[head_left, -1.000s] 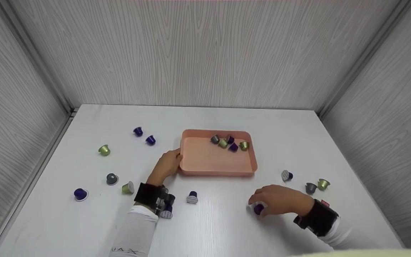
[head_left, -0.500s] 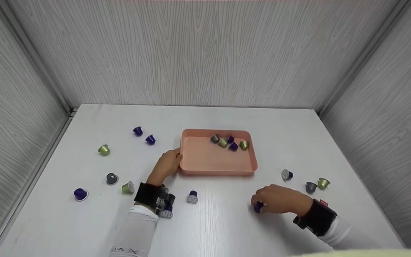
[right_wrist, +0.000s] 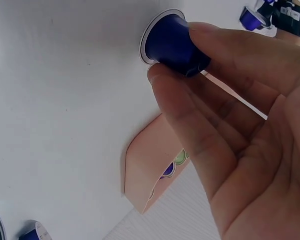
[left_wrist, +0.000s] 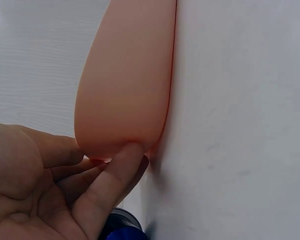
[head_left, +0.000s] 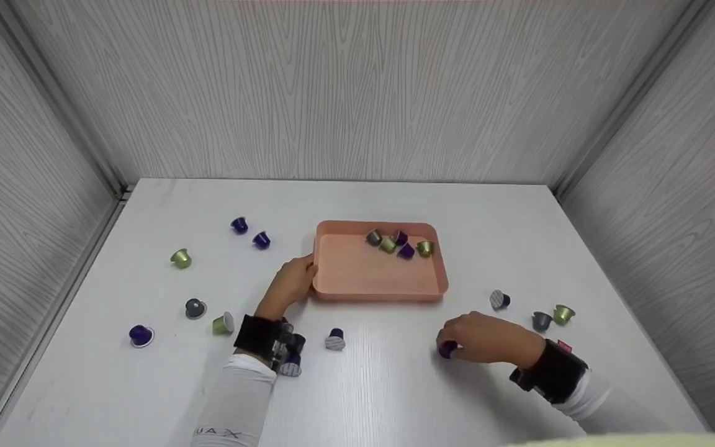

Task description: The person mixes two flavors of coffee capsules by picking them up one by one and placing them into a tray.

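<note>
The right hand (head_left: 488, 338) pinches a dark blue-purple coffee capsule (right_wrist: 172, 42) between thumb and fingertips, low over the white table's right half. Whether its rim still touches the tabletop I cannot tell. The left hand (head_left: 292, 282) holds the left side of a shallow salmon-pink tray (head_left: 370, 297); in the left wrist view a finger presses the tray's outer wall (left_wrist: 125, 75) and the thumb lies at its rim. Several grey, green and purple capsules lie at the back right inside the tray, among them a green capsule (head_left: 425, 249).
Right of the right hand lie a purple capsule (head_left: 499, 300), a grey capsule (head_left: 541, 321) and a green capsule (head_left: 563, 315). Several capsules are scattered on the left, including a purple capsule (head_left: 141, 336). Others sit beside the left wrist, near a purple capsule (head_left: 335, 339). Panels enclose the table.
The right hand's fingers have closed around the purple capsule and moved it slightly away from the person. The left hand keeps its place at the tray.
</note>
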Tool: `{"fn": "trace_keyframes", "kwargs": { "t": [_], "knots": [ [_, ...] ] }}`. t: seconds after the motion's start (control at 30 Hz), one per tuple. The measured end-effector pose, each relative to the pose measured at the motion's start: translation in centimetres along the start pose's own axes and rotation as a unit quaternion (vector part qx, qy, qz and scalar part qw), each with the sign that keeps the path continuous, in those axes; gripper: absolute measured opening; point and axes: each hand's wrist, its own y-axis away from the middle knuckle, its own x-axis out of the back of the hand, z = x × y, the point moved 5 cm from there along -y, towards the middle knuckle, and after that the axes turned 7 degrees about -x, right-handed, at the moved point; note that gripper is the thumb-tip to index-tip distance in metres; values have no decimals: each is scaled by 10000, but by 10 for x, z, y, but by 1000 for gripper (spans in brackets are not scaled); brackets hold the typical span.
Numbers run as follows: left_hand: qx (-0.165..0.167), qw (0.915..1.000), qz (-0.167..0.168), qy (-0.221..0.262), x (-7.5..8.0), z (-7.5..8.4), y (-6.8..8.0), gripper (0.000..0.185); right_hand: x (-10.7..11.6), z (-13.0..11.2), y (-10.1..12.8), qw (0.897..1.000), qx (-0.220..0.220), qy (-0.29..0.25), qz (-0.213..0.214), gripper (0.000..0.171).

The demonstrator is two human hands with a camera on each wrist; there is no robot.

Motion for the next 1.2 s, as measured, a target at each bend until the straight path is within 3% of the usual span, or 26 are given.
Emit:
{"fn": "trace_keyframes", "kwargs": {
  "t": [0.5, 0.73, 1.2],
  "knots": [
    [-9, 9999, -25, 107, -1, -2, 1, 39, 28, -3, -7, 9991, -98, -303, 281, 16],
    [-111, 9999, 46, 93, 0, -3, 1, 39, 43, -7, -13, 9965, 206, -168, 788, 15],
    [-138, 9998, 62, 120, 1, 0, 1, 38, 72, -1, -34, 9888, 81, -561, 1377, 21]
  ]
}}
